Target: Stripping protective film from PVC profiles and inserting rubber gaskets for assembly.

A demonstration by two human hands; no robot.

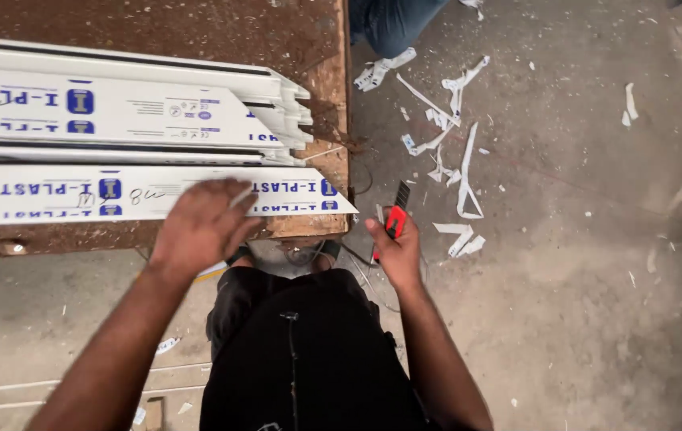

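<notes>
Worktop (197, 24) edge runs just right of the profile tips; past it we have open floor (580, 303), littered with white strips (465, 172). Near profile (77, 194) lies along the front edge, mitred tip close to the corner; more profiles (117, 108) stacked behind it, touching. Their white film carries blue lettering and square blue logos, upside down to us. Our left hand (201, 227) lies flat on the near profile, fingers spread, blurred. Our right hand (397, 247), off the corner, is closed round a red-and-black knife (395, 215), tip pointing away. Someone's jeans leg (393, 24) at top.
</notes>
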